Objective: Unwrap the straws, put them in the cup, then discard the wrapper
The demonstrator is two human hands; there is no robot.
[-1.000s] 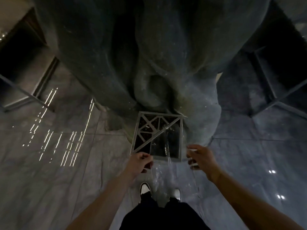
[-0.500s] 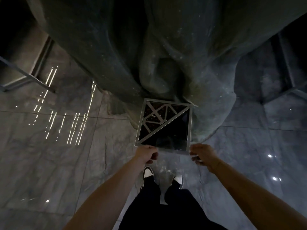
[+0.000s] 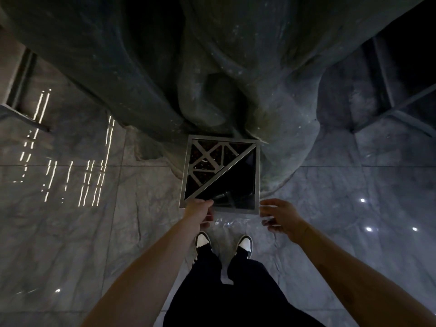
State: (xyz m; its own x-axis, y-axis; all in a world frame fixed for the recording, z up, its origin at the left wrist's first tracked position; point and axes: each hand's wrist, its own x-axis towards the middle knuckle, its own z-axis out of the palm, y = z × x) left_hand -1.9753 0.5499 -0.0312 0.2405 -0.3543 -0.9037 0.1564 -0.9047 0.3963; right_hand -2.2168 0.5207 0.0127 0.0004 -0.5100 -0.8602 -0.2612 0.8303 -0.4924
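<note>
The floor is polished grey marble in large slabs with thin joints — it is dim and glossy, and it reflects rows of small bright lights on the left and a few single spots on the right. A huge dark stone-like column with rough folds rises ahead. Dark metal frames stand at both upper corners.

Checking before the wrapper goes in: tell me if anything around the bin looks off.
Nothing stands out. The square bin stands upright on the floor, nothing spilled around it. The left hand holds the clear wrapper at its near edge.
</note>
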